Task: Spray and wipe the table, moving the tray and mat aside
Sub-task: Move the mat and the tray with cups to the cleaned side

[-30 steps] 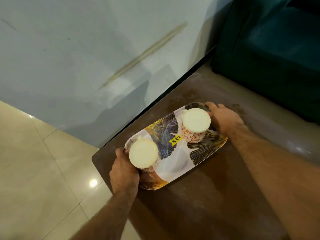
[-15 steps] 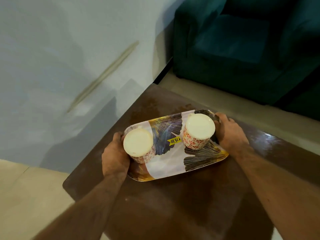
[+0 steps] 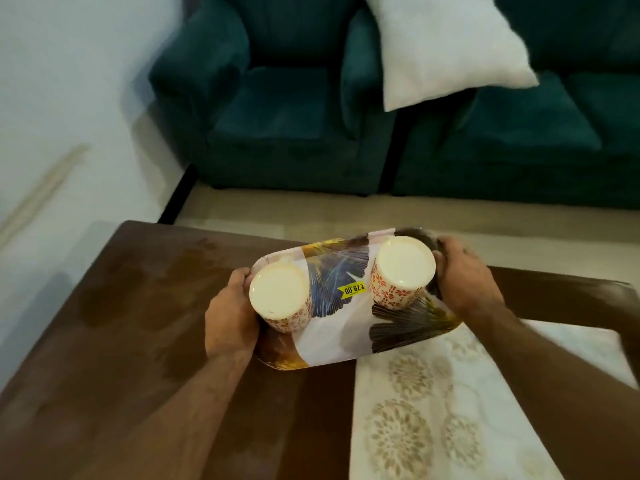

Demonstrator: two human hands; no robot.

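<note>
Both hands are holding the tray (image 3: 346, 327) by its two short ends. The left hand (image 3: 230, 322) is gripping the left end, its fingers curled round the rim beside one cup (image 3: 280, 299). The right hand (image 3: 465, 280) is gripping the right end in the same way, its fingers wrapped over the rim just beside the other cup (image 3: 401, 270). Whether the tray is resting on anything or being held just above is not clear.

The tray is lying across the far edge of the table (image 3: 121, 323), tilted a little so that its right end is pointing further away. Its near right corner is overlapping the far left corner of the mat (image 3: 433, 410). The tray is printed with dark and gold fan-shaped leaves and is carrying a yellow price sticker (image 3: 351, 289) between the two cups.

Both cups are standing upside down on the tray, their pale bases facing up, with red flower patterns on their sides.

The mat is lying flat along the right side of the table, reaching to the near edge, pale with round beige motifs. The brown tabletop to the left is showing darker patches.

Beyond the far edge of the table, a dark green sofa (image 3: 277, 116) is standing against the wall, with a white cushion (image 3: 446, 46) leaning on it.
</note>
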